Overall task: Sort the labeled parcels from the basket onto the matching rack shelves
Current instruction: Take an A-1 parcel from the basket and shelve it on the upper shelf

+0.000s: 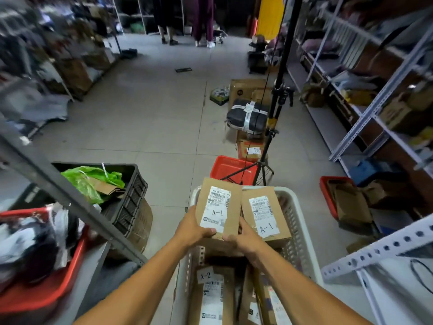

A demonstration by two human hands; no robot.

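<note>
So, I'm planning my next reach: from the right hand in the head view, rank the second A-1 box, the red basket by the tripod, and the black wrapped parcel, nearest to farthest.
1. second A-1 box, just right of the right hand, in the white basket
2. red basket, ahead on the floor
3. black wrapped parcel, farther up the aisle
</note>
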